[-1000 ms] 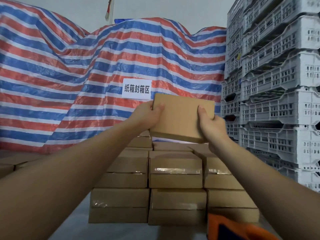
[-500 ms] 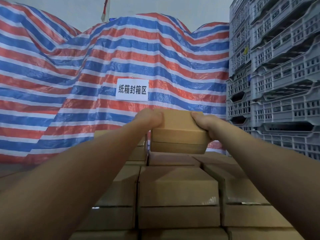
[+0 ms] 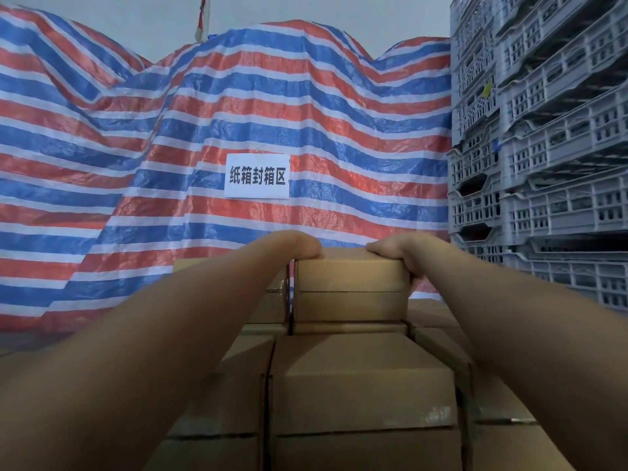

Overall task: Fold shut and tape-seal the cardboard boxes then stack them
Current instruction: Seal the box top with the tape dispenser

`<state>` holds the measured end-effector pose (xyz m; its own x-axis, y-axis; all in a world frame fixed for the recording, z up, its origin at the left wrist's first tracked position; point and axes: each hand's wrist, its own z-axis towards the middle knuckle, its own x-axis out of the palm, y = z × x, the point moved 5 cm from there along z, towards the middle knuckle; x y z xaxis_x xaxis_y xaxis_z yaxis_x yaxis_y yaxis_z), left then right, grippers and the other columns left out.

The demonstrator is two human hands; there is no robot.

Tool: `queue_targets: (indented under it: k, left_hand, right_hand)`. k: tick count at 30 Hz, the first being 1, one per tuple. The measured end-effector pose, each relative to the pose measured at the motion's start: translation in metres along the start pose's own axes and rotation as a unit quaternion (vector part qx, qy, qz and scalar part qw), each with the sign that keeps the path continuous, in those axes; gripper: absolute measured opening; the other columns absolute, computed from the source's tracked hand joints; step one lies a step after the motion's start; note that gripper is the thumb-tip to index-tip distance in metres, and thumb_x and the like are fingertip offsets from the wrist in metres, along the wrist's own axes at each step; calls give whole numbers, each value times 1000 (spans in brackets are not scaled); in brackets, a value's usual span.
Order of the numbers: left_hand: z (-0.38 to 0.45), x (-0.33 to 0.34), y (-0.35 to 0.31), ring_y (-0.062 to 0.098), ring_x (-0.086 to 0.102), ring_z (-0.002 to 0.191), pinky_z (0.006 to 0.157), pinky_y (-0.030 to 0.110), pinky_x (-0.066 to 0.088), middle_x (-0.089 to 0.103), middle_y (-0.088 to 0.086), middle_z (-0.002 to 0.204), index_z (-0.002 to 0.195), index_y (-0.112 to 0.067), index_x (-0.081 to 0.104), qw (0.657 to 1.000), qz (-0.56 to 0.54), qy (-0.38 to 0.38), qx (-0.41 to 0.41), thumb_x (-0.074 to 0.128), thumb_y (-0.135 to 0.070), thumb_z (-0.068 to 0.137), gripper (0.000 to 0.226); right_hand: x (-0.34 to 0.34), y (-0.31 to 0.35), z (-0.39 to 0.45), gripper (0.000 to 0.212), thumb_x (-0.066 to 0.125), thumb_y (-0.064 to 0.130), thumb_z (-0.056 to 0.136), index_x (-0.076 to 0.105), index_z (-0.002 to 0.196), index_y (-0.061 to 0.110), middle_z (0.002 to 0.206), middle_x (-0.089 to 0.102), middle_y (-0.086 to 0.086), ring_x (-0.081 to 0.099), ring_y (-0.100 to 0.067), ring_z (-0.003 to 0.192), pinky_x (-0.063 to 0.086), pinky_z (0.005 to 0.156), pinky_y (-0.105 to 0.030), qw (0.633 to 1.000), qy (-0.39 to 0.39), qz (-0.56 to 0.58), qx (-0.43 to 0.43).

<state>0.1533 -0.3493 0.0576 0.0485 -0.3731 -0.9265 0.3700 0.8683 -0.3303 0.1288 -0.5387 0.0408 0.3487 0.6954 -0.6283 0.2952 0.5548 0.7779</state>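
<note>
Nearest the viewer, both bare forearms reach forward over rows of closed cardboard boxes; the front box point(image 3: 365, 385), directly below and between the arms, shows a strip of clear tape at its near top edge. More closed boxes flank it under each forearm, separated by narrow dark seams.

Farther out, the left hand point(image 3: 292, 248) and right hand point(image 3: 396, 251) sit well apart at opposite ends of the top box point(image 3: 351, 270). Each hand grips an end, thumb lying along the upper face and fingers curled down over the side edge. The top box rests flush on a lower box point(image 3: 350, 305), near edges aligned. A neighbouring stack point(image 3: 272, 300) stands just left of the left hand, with only a thin vertical gap between it and the held box. To the right of the right hand the pile steps down, leaving open room at that end.

Beyond the hands hangs a red, white and blue striped tarpaulin point(image 3: 136, 164) bearing a white paper sign point(image 3: 257, 176) above the fingertips. Grey plastic crates point(image 3: 550, 147) rise in a tall stack far right of the right hand.
</note>
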Motion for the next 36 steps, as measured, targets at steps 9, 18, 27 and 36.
queue_targets:
  k: [9, 18, 27, 36]
  left_hand:
    - [19, 0, 13, 36, 26, 145, 118, 45, 21, 23, 17, 160, 153, -5, 26, 989, 20, -139, -38, 16, -45, 104, 64]
    - [5, 6, 15, 33, 57, 114, 95, 40, 44, 60, 18, 128, 135, -4, 52, 966, 10, -258, 10, 12, -38, 104, 60]
    - [-65, -25, 15, 24, 60, 71, 66, 32, 48, 61, 9, 73, 72, -7, 60, 930, -51, -350, 95, 25, -36, 103, 56]
    - [-197, -61, 12, 10, 55, 63, 59, 28, 49, 56, -6, 68, 76, -18, 57, 905, -87, -380, 169, 47, -26, 101, 29]
  right_hand:
    - [5, -5, 8, 33, 47, 35, 98, 56, 102, 4, 97, 68, -19, 70, -35, 80, 58, 68, -63, 999, 23, 47, -9]
    - [5, -8, -2, 58, 27, 47, 102, 46, 132, 1, 127, 58, -25, 61, -43, 108, 55, 79, -56, 993, -53, 101, -10]
    - [-15, 11, -59, 44, 40, 35, 101, 60, 113, -2, 117, 61, -19, 61, -33, 98, 46, 76, -35, 952, -234, 45, -194]
    - [-9, 22, -201, 42, 46, 13, 95, 35, 54, 14, 51, 35, 0, 33, -15, 48, 26, 47, -26, 889, -287, 132, -331]
